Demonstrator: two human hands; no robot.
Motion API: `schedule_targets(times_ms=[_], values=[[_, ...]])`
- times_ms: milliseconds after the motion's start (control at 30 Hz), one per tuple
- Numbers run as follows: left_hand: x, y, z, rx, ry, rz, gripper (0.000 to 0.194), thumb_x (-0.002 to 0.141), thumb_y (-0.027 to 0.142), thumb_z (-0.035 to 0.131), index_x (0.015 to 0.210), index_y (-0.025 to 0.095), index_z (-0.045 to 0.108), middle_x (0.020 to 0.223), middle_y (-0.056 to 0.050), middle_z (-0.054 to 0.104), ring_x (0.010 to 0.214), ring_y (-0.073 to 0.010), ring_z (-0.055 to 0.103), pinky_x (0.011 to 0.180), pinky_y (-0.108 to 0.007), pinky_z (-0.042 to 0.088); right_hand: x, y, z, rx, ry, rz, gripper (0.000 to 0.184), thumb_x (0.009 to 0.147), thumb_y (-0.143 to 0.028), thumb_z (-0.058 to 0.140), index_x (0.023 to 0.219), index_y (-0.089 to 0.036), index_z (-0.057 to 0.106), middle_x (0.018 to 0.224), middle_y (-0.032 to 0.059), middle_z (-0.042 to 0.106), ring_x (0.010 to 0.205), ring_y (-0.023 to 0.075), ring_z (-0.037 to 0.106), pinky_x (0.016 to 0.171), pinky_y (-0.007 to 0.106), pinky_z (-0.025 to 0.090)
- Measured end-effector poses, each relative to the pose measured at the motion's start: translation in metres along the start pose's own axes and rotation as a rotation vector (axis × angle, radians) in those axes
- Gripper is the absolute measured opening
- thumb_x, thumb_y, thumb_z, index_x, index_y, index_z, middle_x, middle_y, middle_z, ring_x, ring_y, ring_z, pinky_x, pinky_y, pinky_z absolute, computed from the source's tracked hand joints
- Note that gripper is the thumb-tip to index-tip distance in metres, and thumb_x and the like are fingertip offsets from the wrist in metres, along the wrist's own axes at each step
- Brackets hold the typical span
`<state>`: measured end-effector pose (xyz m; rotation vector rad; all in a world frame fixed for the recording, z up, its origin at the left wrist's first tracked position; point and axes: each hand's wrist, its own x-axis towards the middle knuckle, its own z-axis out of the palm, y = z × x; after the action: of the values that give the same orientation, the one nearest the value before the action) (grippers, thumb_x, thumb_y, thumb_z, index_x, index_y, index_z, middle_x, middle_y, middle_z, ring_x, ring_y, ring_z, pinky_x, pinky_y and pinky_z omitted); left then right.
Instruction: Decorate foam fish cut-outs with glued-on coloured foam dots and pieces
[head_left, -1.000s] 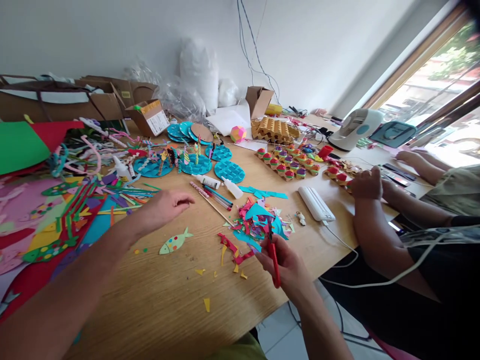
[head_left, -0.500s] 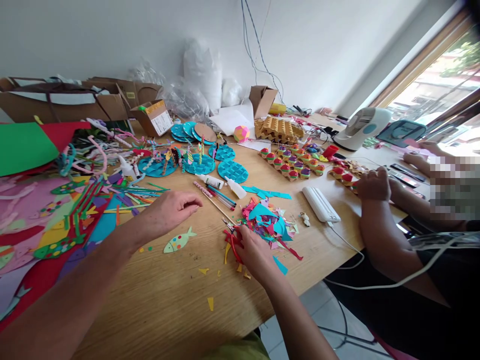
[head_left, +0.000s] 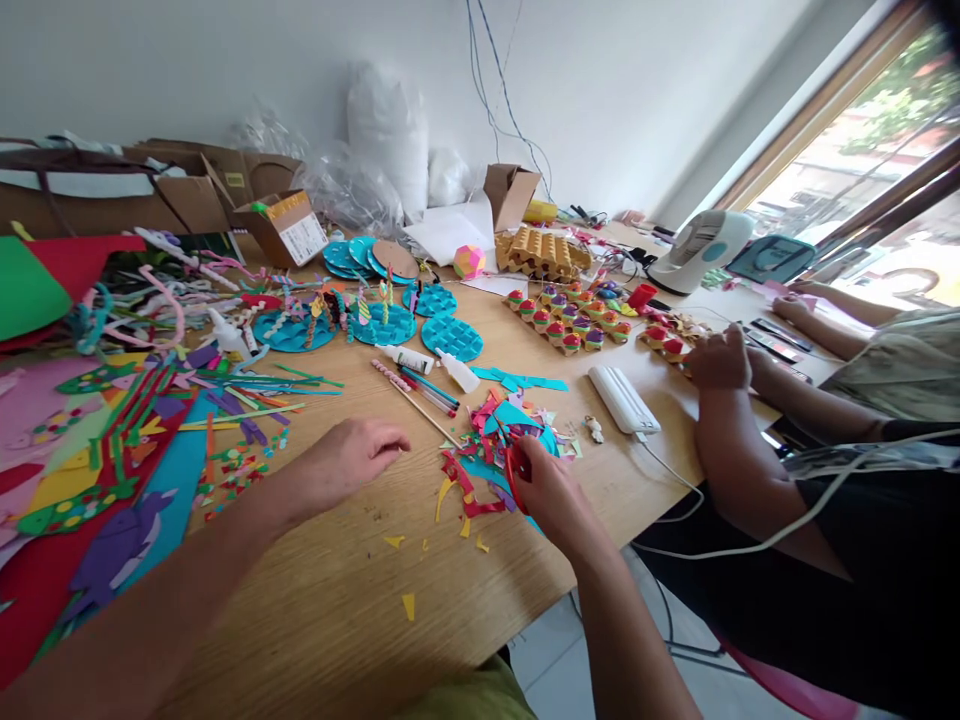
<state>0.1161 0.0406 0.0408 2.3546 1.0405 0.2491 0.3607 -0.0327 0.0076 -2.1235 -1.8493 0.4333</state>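
Note:
My right hand (head_left: 544, 485) grips a pair of red-handled scissors (head_left: 517, 478) over a heap of cut paper scraps (head_left: 499, 425), among blue, red and purple pieces; the blades are hard to make out. To the left, my left hand (head_left: 367, 450) hovers low above the wooden table, its fingers curled towards the thumb. What is between those fingertips, if anything, is too small to tell. The pale green paper fish seen earlier is now hidden around my left hand. Small yellow scraps (head_left: 409, 606) lie in front of the hands.
Glue bottles (head_left: 457, 372), pens (head_left: 427, 390) and a wooden stick (head_left: 431, 415) lie beyond my hands. Paper strips and decorated fish (head_left: 75, 505) cover the left side. A white power bank (head_left: 624, 400) lies right, beside a co-worker's hand (head_left: 718, 360) near painted egg-carton cups (head_left: 570, 318).
My right hand has moved right with the scissors, over the scraps. My left hand has come lower and nearer, over where the green fish lay. The view has shifted slightly right.

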Motion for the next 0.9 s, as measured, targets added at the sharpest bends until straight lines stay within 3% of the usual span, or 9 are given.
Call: schedule_targets(times_ms=[167,433,733,900], values=[[0.02,0.016,0.035,0.024,-0.166,0.155,0.027,0.079,0.012,0.043,0.091,0.02,0.066,0.091,-0.002,0.068,0.084,-0.0157,0.06,0.074,-0.023,0.044,-0.009,0.011,-0.005,-0.038,-0.01,-0.002,0.013,0.079,-0.029,0.04,0.077,-0.02,0.048,0.062,-0.0007,0.053,0.055,0.0123,0.044,0.049,0.022,0.026],[0.04,0.024,0.066,0.082,-0.154,0.15,0.026,0.077,0.011,0.046,0.09,0.023,0.064,0.095,-0.002,0.065,0.09,-0.0174,0.058,0.078,-0.025,0.042,-0.02,0.028,-0.006,-0.173,-0.098,0.194,0.014,0.081,-0.03,0.041,0.089,-0.022,0.049,0.08,0.0036,0.062,0.069,0.0174,0.054,0.05,0.023,0.026],[0.026,0.012,0.052,0.183,-0.108,0.022,0.021,0.081,0.017,0.04,0.079,0.021,0.06,0.079,-0.004,0.064,0.075,-0.0198,0.06,0.064,-0.027,0.042,-0.027,0.024,0.006,-0.252,-0.151,0.189,0.02,0.079,-0.024,0.045,0.098,-0.021,0.048,0.093,0.0069,0.064,0.079,0.0198,0.058,0.051,0.024,0.025],[0.021,0.01,0.047,0.188,-0.118,-0.004,0.022,0.081,0.018,0.039,0.077,0.019,0.061,0.08,-0.005,0.065,0.075,-0.0203,0.06,0.064,-0.028,0.041,-0.024,0.031,-0.001,-0.169,-0.088,0.173,0.014,0.08,-0.027,0.042,0.088,-0.021,0.052,0.079,0.0045,0.064,0.067,0.0173,0.056,0.05,0.023,0.026]])
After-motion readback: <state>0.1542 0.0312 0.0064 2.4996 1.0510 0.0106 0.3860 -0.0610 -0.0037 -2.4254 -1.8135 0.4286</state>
